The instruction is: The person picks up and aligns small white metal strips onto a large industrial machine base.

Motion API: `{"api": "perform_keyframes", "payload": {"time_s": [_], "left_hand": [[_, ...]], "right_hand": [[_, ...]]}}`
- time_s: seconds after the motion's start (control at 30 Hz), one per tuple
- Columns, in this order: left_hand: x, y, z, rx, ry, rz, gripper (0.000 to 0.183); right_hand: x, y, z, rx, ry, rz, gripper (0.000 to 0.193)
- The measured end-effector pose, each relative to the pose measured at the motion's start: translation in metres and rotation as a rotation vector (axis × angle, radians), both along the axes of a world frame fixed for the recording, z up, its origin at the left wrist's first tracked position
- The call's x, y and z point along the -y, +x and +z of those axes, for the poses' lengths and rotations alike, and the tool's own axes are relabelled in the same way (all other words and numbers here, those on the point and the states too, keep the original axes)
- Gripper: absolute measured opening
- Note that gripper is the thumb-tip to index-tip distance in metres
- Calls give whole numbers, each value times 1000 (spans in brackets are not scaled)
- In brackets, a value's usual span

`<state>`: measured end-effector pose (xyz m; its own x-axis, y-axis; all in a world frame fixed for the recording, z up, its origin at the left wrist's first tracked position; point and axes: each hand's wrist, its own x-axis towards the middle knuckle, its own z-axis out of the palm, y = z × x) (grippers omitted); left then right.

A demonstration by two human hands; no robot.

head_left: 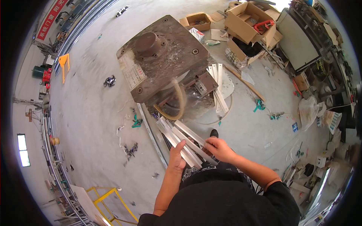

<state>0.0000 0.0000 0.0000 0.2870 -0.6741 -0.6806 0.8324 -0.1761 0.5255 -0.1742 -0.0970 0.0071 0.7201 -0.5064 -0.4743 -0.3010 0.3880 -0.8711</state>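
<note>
A bundle of silvery-white metal profile strips [177,135] lies slantwise in front of my body, its far ends pointing at the machine. My left hand [177,156] is closed around the bundle's near left side, thumb on top. From the right, my right hand [219,149] grips one of the strips, fingers bent around its edge and partly hidden. Just beyond the strips stands a heavy brown metal machine [171,49] with a round cap and a curved hose [181,100]. More white strips [219,88] rest beside the machine's right side.
A long metal rail [152,135] lies on the floor to the left. Open cardboard boxes [241,22] stand at the far right, near a wooden stick [245,83]. Green and dark scraps [136,121] litter the floor. A yellow frame [107,199] stands at lower left.
</note>
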Motion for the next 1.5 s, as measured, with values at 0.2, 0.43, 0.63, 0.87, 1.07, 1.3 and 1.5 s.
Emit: {"api": "perform_keyframes", "payload": {"time_s": [0.2,0.43,0.63,0.87,1.07,1.3,1.5], "left_hand": [[-4,9,-1,24,82,14,41],[-8,13,0,54,69,24,29],[-15,11,-11,-11,89,10,39],[-10,17,-15,-13,102,-4,39],[-2,20,-9,-15,127,15,37],[4,34,-4,22,136,26,31],[16,58,2,85,126,6,26]], "right_hand": [[31,9,-19,-54,-189,-286,20],[70,12,-27,-154,-252,-225,20],[83,7,-20,-164,-265,-158,18],[83,9,-26,-179,-216,-233,17],[37,40,-39,-174,-350,-464,21],[59,64,-19,-39,149,-335,20],[84,57,-16,-20,308,-210,18]]}}
